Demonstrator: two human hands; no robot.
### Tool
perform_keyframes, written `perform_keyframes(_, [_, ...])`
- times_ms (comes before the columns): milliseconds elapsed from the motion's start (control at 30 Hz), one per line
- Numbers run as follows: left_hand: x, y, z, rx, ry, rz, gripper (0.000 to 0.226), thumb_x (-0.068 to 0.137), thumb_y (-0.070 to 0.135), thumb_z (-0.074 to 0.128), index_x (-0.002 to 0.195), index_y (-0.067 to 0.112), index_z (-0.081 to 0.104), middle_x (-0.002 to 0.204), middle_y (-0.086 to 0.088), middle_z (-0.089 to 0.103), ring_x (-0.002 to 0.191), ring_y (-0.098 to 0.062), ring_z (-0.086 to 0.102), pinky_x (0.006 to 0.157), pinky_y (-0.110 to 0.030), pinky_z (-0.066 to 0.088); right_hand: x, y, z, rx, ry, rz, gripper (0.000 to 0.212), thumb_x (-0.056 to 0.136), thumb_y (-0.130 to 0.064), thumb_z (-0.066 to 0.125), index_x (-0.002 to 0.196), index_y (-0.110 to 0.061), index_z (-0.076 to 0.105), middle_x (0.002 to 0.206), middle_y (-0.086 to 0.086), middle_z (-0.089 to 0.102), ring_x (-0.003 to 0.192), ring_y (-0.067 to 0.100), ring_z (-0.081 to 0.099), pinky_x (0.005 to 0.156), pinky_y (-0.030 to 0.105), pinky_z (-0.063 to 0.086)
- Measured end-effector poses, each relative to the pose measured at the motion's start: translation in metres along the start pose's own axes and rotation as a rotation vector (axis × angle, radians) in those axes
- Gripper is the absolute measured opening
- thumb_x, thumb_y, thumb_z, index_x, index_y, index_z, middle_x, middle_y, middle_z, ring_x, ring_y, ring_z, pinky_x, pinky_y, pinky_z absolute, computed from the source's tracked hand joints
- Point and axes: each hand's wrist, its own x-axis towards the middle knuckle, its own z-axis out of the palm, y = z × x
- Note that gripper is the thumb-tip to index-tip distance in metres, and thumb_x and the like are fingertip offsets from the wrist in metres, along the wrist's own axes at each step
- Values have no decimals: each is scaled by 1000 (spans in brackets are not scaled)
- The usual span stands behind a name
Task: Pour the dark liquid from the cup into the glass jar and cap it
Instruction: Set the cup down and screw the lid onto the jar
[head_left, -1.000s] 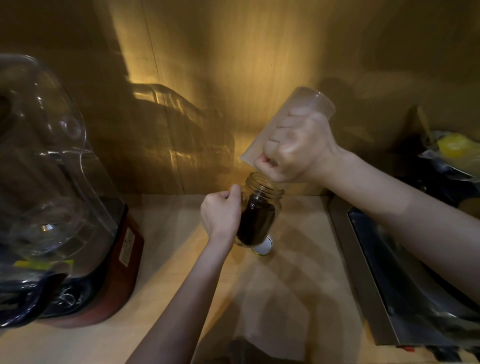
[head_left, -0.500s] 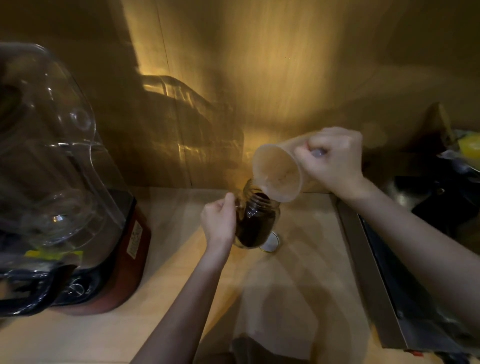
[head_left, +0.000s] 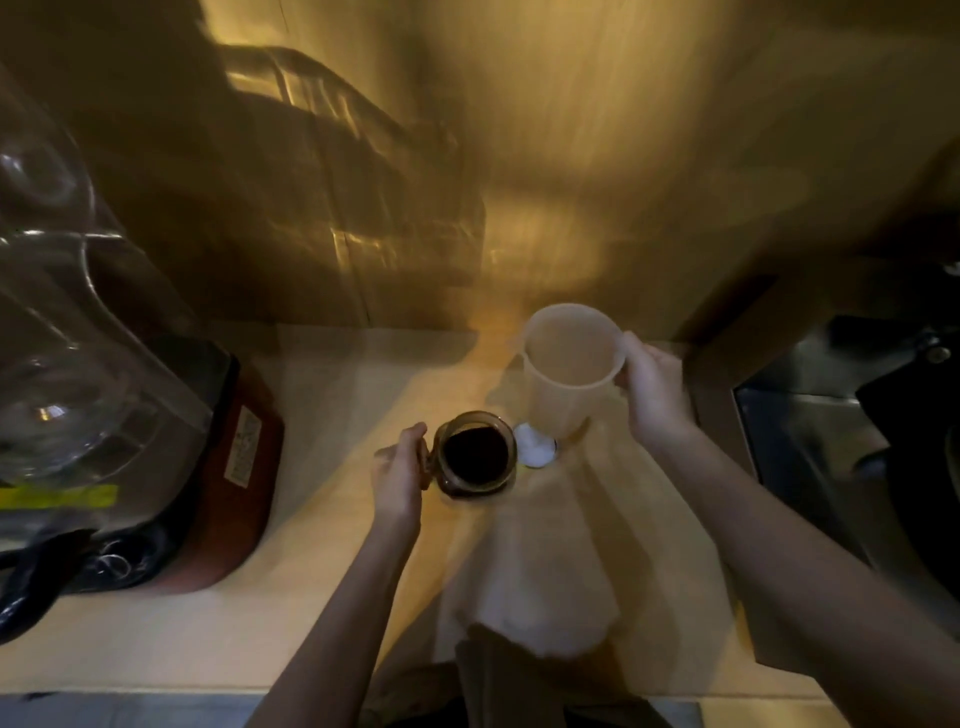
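Red-based blender (head_left: 228, 467) on wooden counter (head_left: 322, 597)

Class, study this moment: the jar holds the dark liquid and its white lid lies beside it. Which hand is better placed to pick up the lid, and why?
Right hand: the white lid lies right of the glass jar, under the cup. The left hand steadies the jar.

No readable text; only a blurred, illegible label (head_left: 243, 446) on the red blender base (head_left: 228, 493).
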Motion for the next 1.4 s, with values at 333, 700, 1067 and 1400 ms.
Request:
perform_keyframes(333, [14,-45,14,39,27,-198,32,85,22,54,58,4,54,51,-8,42,45,-18,39,51,-29,31,53,50,49,-44,29,182,46,85,-3,45,42,-18,39,31,-12,42,47,11,37,56,26,32])
perform_keyframes(700, [25,-56,16,101,64,-201,44,84,19,55,43,13,43,31,10,37,33,-4,36,49,-25,33,60,85,66,-115,-22,183,58,82,-1,49,29,-23,43,38,-11,40,49,9,36,53,25,32])
perform_keyframes(1067, [37,-69,10,135,-5,-140,32,85,19,54,58,2,57,48,-7,45,39,-4,44,54,-23,40,50,111,29,-97,10,275,22,78,-32,48,77,-16,63,83,2,61,86,22,56,78,35,44])
perform_keyframes(1400, [38,-64,5,310,-59,-43,48,89,22,48,43,10,52,39,0,48,39,-7,46,51,-19,40,8,144,14,-982,-426,-63,93,58,-44,85,132,-10,42,126,7,50,119,25,41,95,39,39])
